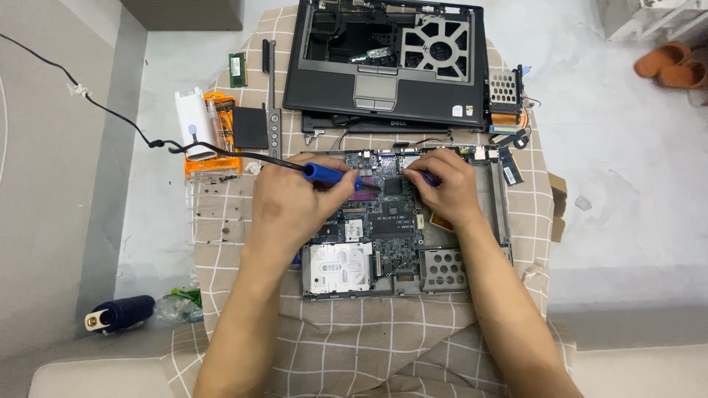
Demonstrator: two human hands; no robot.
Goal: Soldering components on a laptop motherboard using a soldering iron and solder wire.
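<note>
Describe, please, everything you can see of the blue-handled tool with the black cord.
The blue-handled tool has a smooth, plastic-looking dark blue grip, held in the left hand and lying almost level, its working end pointing right over the exposed laptop circuit board. The tip is hard to make out against the board, so contact cannot be told. A thin black cord leaves its rear end and runs left over the checked cloth, passing a white and orange case, then up off the floor toward the picture's left edge.
</note>
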